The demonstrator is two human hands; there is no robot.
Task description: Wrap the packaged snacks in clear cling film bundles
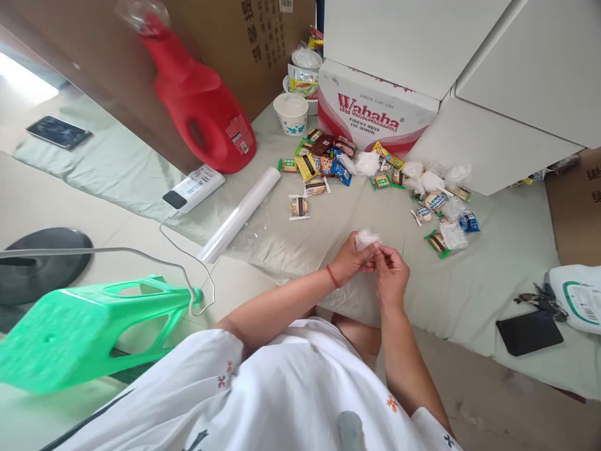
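Note:
Both my hands meet in front of me over the pale cloth (328, 216). My left hand (351, 258), with a red string at the wrist, is closed round a crumpled bundle of clear plastic film (367, 238). My right hand (392, 270) pinches the bundle's near side. What the film wraps, if anything, cannot be made out. Beyond my hands lies a pile of small wrapped snacks (323, 160). A single packaged biscuit (299, 207) rests a little nearer. To the right are more snacks and film-wrapped bundles (432, 181). A roll of clear film (241, 216) lies to the left.
A white Wahaha carton (375, 116) stands behind the snacks, beside a paper cup (291, 116). At left are a red jug (201, 100), a power bank (195, 189) with a cable, and a green stool (94, 326). A black wallet-like object (529, 332) and keys lie right.

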